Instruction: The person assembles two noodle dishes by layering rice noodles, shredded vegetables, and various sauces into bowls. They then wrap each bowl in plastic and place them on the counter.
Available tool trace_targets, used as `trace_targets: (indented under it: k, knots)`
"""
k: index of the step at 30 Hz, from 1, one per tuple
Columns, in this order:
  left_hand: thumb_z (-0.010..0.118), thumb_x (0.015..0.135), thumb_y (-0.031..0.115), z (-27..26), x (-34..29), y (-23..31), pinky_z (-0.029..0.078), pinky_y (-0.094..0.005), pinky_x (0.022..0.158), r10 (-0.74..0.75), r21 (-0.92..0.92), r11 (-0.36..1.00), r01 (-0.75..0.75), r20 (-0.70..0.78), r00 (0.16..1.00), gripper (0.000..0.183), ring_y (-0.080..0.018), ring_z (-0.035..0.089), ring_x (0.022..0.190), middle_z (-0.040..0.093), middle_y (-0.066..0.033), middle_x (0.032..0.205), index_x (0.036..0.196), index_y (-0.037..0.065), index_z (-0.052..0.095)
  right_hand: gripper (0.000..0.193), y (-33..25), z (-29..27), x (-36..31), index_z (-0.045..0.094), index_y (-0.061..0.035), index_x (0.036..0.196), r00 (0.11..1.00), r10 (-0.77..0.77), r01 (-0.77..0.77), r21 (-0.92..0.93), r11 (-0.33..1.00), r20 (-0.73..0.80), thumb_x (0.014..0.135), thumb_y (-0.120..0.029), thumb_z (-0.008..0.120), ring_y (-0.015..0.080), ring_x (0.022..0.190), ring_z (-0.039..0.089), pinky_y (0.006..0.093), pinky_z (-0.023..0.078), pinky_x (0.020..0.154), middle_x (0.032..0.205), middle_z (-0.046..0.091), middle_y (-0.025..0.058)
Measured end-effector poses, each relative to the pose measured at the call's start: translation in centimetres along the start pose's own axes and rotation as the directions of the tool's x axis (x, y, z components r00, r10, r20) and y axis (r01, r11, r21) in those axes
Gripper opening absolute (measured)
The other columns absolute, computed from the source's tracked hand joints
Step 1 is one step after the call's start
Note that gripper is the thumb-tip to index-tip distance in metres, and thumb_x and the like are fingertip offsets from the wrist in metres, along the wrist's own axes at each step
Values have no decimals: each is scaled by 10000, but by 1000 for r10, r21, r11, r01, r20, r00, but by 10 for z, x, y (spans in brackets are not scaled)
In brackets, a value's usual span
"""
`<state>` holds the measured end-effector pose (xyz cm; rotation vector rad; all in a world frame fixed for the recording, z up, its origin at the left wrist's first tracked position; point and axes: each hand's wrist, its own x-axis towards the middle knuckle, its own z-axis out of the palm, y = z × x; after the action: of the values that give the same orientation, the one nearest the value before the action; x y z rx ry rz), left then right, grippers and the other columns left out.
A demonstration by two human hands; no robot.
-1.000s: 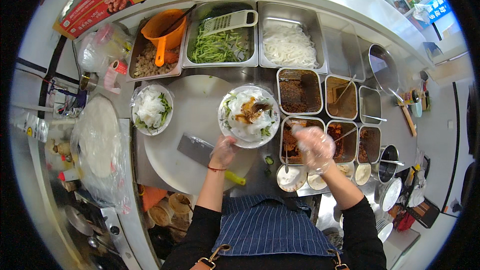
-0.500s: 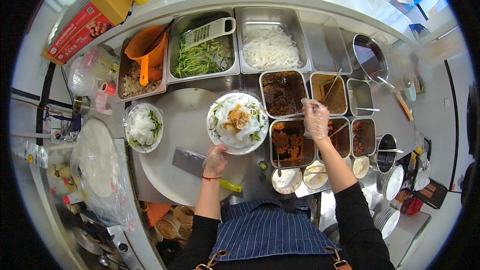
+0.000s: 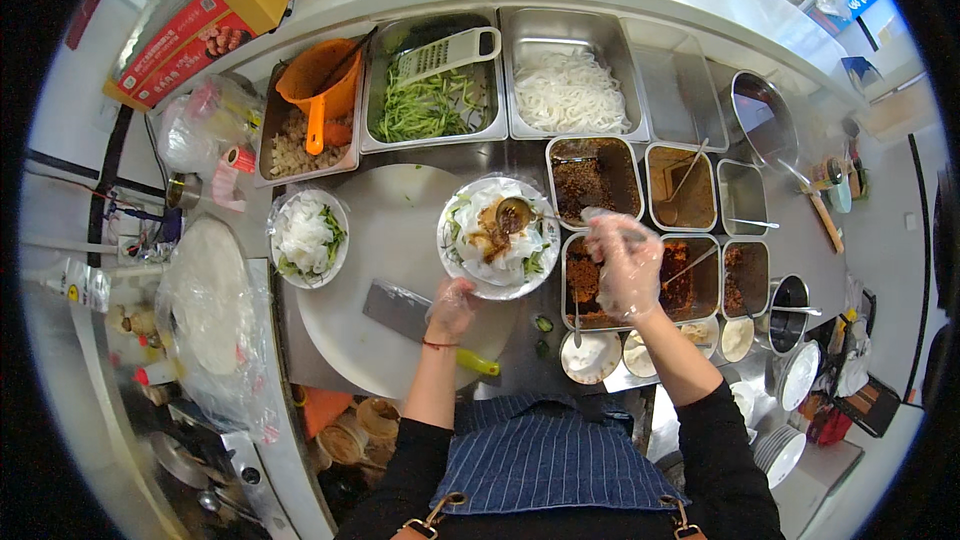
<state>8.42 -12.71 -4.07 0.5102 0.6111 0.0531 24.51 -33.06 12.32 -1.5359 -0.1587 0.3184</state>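
Note:
In the middle, a white bowl [image 3: 443,258] lined with clear plastic holds white noodles [image 3: 472,212], green shreds and brown sauce. My left hand [image 3: 452,310], in a clear plastic glove, grips the bowl's near left rim. My right hand [image 3: 625,265], gloved too, is closed round the handle of a metal spoon [image 3: 514,214]. The spoon's head is over the noodles, with dark sauce in it. Beneath my left hand a cleaver [image 3: 395,308] with a green handle lies on a round white board [image 3: 335,340]. A second bowl [image 3: 308,238] of noodles and greens stands further left.
Behind the bowls are metal trays with a orange strainer [image 3: 325,90], cucumber shreds [image 3: 430,105] and noodles [image 3: 570,90]. Sauce containers [image 3: 595,175] crowd the right, beside small white bowls [image 3: 590,357] and a pot [image 3: 765,120]. A wrapped pale round stack [image 3: 210,300] lies far left.
My right hand has moved left and nearer from the dark sauce container, bringing the spoon over the bowl. My left hand stays on the rim. The whole view has shifted slightly.

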Motion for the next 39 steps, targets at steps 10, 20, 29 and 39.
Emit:
trace_targets:
  k: [10,20,29,39]
  knots:
    - [471,762,7,22,-30,28,439,-437,1042,118,-38,992,-119,-47,992,551,-295,546,1186,559,-140,1287,1313,-21,474,216,28,-83,86,707,-60,831,982,59,-113,-309,944,-178,921,-232,614,87,625,604,238,471,562,700,658,30]
    - [626,763,100,68,-27,43,428,-450,1059,125,-115,990,-82,437,891,658,-307,530,1216,523,-155,1335,1374,-24,413,384,46,-177,178,672,24,1001,856,-308,-7,-605,796,-415,864,-335,672,290,852,679,376,519,781,925,699,204]
    - [551,750,87,137,-8,10,420,-437,1056,-58,116,993,32,233,971,669,-311,520,1238,506,-162,1366,1382,-56,384,368,32,-223,173,665,-7,854,990,-50,132,-775,618,129,886,-371,619,342,829,646,447,488,723,873,671,215]
    - [575,781,130,154,4,1,441,-426,1042,-31,181,983,-20,276,961,672,-296,520,1242,506,-153,1367,1394,-48,368,120,58,-226,86,628,-38,945,823,-503,462,-827,319,266,904,-62,519,365,786,626,445,518,707,875,627,161]
